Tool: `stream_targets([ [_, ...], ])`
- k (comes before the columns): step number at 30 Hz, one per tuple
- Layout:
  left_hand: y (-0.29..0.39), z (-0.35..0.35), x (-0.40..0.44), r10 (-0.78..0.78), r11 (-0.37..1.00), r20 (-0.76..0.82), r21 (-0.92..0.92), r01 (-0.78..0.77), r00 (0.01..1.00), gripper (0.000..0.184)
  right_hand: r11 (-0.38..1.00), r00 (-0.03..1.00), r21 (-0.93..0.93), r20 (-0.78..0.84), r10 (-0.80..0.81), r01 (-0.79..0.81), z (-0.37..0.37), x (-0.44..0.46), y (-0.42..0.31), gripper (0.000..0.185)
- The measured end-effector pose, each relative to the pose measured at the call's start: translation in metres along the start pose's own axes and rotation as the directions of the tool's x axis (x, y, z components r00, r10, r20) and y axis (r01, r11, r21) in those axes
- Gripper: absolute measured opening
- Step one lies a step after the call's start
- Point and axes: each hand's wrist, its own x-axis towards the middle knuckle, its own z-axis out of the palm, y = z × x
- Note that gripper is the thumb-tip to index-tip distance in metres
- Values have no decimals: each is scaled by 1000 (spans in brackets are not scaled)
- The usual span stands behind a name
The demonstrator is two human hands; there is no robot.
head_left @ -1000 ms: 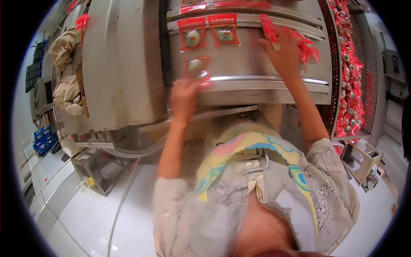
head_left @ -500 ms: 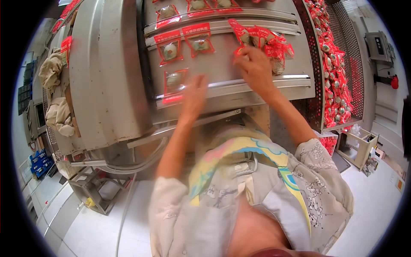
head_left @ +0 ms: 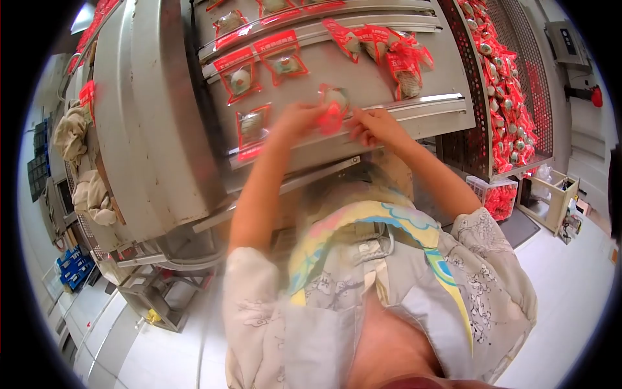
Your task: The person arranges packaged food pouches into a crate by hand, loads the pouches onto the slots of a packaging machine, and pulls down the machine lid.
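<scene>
And here we are, both hands meeting at the middle of the upper frame! Half a second ago the right hand was up beside the packet cluster; now it has come down to the near rail, and the left hand has swung across toward it. Between them sits a single red packet, so the work in hand now centres on this one, well apart from the cluster.

Look at the fingers: the left ones, blurred, seem closed on the packet's red end. The right ones are half curled with the index tip just beside the packet, and we cannot tell whether they grip it.

To the left of the hands, one flat packet lies with its red band toward the near rail, and above it two more packets sit side by side.

What textures! Glossy clear film wraps pale, rounded contents, against a smooth, dull metal plate ribbed by bright straight rails. At upper right, a perforated metal basket brims with crinkled red packs; far left, rumpled beige cloth hangs soft.
</scene>
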Motion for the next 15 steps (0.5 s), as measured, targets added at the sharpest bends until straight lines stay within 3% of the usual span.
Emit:
stream_targets([
  [3,16,7,-21,-66,957,196,-266,118,978,18,972,990,213,121,79,-104,12,6,-1,47],
  [5,17,3,-26,-61,953,287,-267,141,956,19,944,986,311,156,64,-111,16,14,7,45],
  [9,18,-6,-41,-47,959,284,-257,123,958,26,993,987,90,149,63,-77,19,11,0,39],
  [11,10,-24,-37,-10,1000,194,16,7,981,31,998,989,-55,145,9,-1,17,15,-10,35],
  [15,-2,-54,-39,217,900,20,384,-208,976,43,989,974,-45,183,-132,142,25,33,-25,27],
])
